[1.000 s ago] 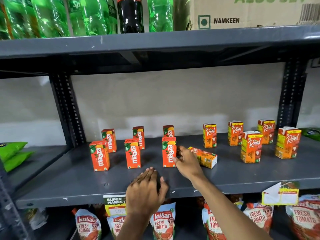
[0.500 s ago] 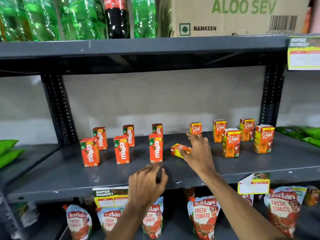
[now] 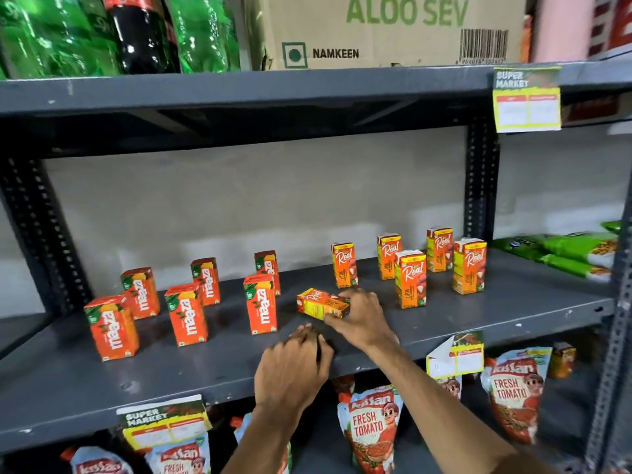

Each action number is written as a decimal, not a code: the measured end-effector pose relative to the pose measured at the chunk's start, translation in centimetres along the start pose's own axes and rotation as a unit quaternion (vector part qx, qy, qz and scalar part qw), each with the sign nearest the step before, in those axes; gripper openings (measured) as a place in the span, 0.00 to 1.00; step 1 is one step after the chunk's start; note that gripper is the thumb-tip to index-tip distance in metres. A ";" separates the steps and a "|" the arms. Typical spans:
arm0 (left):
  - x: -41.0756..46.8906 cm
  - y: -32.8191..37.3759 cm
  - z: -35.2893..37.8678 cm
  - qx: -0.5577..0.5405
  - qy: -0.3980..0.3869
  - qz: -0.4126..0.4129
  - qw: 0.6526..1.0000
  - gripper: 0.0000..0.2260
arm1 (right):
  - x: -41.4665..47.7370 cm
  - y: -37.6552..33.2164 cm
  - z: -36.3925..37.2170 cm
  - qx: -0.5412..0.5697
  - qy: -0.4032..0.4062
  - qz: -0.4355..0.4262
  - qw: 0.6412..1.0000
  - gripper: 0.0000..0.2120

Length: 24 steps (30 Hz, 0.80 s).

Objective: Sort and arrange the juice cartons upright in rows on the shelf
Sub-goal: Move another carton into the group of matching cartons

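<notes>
On the grey shelf (image 3: pixel 513 309) several orange Maaza cartons (image 3: pixel 186 314) stand upright in two rows at the left. Several Real cartons (image 3: pixel 409 278) stand upright at the right. One Real carton (image 3: pixel 319 302) lies on its side between the groups. My right hand (image 3: pixel 362 318) grips the right end of this lying carton. My left hand (image 3: pixel 294 367) rests on the shelf's front edge with fingers curled, holding nothing that I can see.
The shelf above (image 3: pixel 239 90) carries green and dark bottles (image 3: pixel 136 32) and a cardboard box (image 3: pixel 393 29). Tomato sauce pouches (image 3: pixel 369 432) hang below. Green packets (image 3: pixel 578 251) lie at the right. Price tags (image 3: pixel 526 99) stick out from shelf edges.
My right hand has closed around the end of the lying Real carton. My left hand stays at the shelf edge. The camera has moved closer and shifted right.
</notes>
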<state>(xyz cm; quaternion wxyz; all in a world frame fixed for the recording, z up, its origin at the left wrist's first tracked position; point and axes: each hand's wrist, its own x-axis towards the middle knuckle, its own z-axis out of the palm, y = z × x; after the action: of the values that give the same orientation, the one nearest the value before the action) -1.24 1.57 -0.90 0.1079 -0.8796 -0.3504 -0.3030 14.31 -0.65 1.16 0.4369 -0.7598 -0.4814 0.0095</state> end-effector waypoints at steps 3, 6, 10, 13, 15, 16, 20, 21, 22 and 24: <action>0.0 0.1 0.1 0.000 -0.002 0.005 1.000 0.19 | -0.7 0.1 -0.4 0.000 0.047 -0.023 0.999 0.16; -0.1 0.0 0.2 -0.008 0.005 0.009 1.000 0.20 | -1.9 -0.7 -1.2 0.016 0.110 -0.033 0.993 0.20; -0.1 0.0 0.3 -0.015 -0.004 0.004 1.000 0.19 | -3.7 -3.6 -2.7 0.073 0.205 -0.061 0.974 0.24; -0.1 -0.1 0.6 -0.017 -0.001 -0.004 1.000 0.17 | -5.1 -6.6 -4.0 0.115 0.301 -0.120 0.939 0.25; -0.2 0.0 0.2 0.003 -0.012 -0.011 1.000 0.18 | -6.1 -8.6 -5.2 0.127 0.353 -0.162 0.913 0.24; -0.3 0.1 -0.1 0.011 -0.018 -0.017 1.000 0.18 | -6.6 -9.6 -5.8 0.130 0.371 -0.179 0.902 0.24; -0.4 0.2 -0.3 -0.003 -0.016 -0.019 1.000 0.17 | -8.3 -11.8 -7.5 0.139 0.414 -0.217 0.873 0.23; -0.4 0.2 -0.3 -0.006 -0.013 -0.022 1.000 0.17 | -8.6 -12.0 -7.6 0.140 0.418 -0.220 0.870 0.23; -0.4 0.3 -0.2 -0.008 -0.007 -0.024 1.000 0.17 | -8.8 -12.1 -7.8 0.142 0.419 -0.222 0.869 0.22; -0.4 0.4 -0.2 -0.014 -0.006 -0.030 0.999 0.17 | -9.0 -12.2 -8.0 0.148 0.419 -0.222 0.868 0.23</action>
<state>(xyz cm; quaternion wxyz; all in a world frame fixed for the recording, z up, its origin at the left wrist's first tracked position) -1.33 0.98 -1.01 0.0839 -0.8719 -0.3733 -0.3056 4.17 -10.62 10.65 0.6955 -0.4918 -0.4019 -0.3360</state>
